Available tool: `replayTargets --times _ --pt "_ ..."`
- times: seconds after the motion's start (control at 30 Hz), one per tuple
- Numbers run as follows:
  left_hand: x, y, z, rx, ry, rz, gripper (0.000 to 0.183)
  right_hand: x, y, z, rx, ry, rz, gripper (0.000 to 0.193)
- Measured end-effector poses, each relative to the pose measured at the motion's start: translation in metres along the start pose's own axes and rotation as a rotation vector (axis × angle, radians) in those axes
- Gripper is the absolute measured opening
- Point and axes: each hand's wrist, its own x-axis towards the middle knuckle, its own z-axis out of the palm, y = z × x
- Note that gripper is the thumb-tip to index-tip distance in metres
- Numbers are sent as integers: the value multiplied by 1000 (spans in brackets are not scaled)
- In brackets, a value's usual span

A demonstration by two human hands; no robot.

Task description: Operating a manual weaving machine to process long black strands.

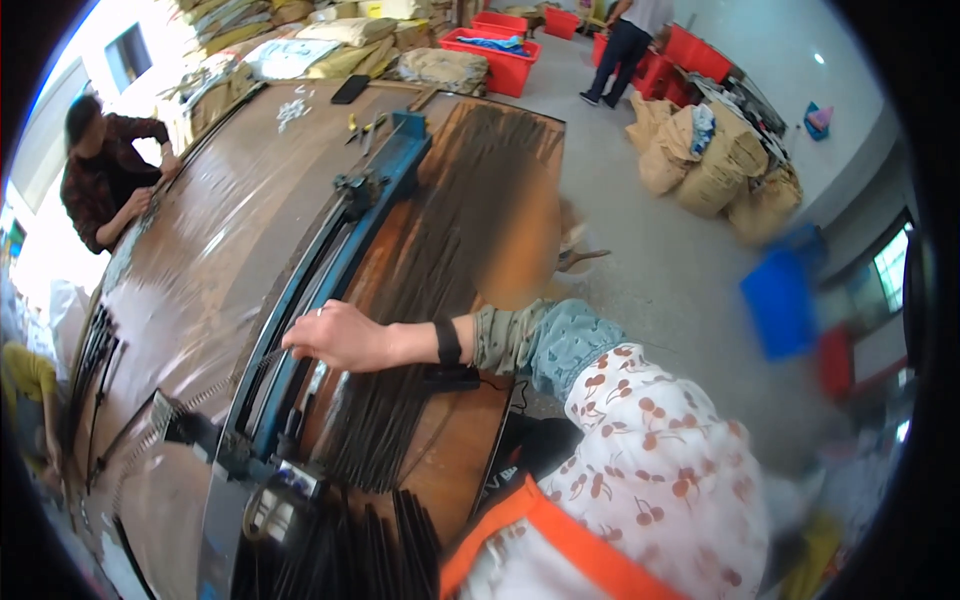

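Note:
My right hand [340, 338], with a ring and a black wrist band [447, 342], reaches left over a long blue machine rail [350, 232]. Its fingers are closed, thumb side toward me; what lies between the fingertips is too small to make out. A thin coiled cord [200, 398] runs from beside these fingertips down to the lower left. Under my forearm lies a wide bundle of long, thin dark strips [385, 385]. More black strips [375, 545] stick out at the lower edge. My left hand is not in view.
The brown table [190, 290] carries pliers [372, 128], small white pieces [292, 110] and a black phone [349, 90]. A person [110, 180] works at its far left; another [630, 45] stands farther back. Red bins [505, 65] and stacked sacks [725, 160] are beyond. A blurred patch hides part of the right table edge.

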Motion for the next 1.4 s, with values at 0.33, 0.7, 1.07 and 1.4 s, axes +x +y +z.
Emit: replayTargets --times 0.33,0.7,1.07,1.4 --pt "-2 -29 5 -247 272 137 24 125 -92 59 705 -273 -218 12" --pt "-56 -75 39 -292 152 26 23 139 -128 93 648 -443 -266 15" --pt "-23 -80 68 -287 113 60 23 122 -45 64 -34 -253 -544 7" --pt "73 60 167 -499 90 475 18 60 128 -90 -506 -110 -338 5"
